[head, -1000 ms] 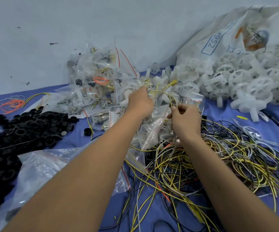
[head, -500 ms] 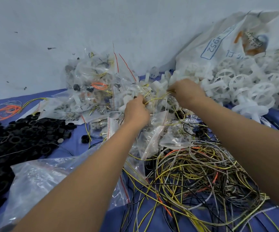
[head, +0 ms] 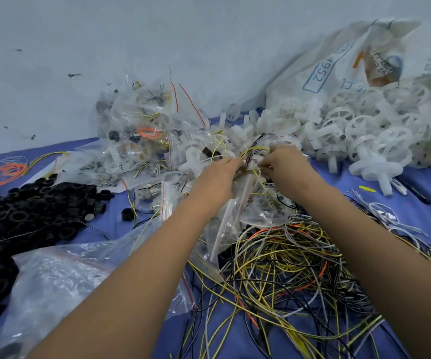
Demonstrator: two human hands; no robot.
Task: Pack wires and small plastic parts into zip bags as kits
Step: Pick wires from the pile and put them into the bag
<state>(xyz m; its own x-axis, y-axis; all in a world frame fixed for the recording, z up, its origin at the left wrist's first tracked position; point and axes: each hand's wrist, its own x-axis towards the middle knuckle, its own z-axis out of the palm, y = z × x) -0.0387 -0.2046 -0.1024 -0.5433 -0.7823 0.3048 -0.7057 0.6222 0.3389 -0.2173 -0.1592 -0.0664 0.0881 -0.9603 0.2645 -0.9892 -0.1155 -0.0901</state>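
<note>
My left hand (head: 218, 177) and my right hand (head: 285, 165) meet at the mouth of a clear zip bag (head: 231, 216) that hangs below them, each pinching its top edge. A bunch of yellow and black wire ends (head: 254, 151) sticks up between the two hands. Loose yellow, black, white and orange wires (head: 286, 257) lie tangled under my right forearm. White plastic wheel parts (head: 359, 130) are heaped at the right. Black plastic rings (head: 27, 211) are heaped at the left. What sits inside the held bag is unclear.
A heap of filled zip bags (head: 136, 141) lies against the grey wall. A large white sack (head: 338, 66) leans at the back right. A big clear plastic bag (head: 53, 281) lies by my left forearm. Orange and yellow wires (head: 4, 168) lie at the far left on the blue cloth (head: 416, 218).
My right hand went to the white parts and came back to the bag mouth beside my left hand. My left hand stayed at the bag.
</note>
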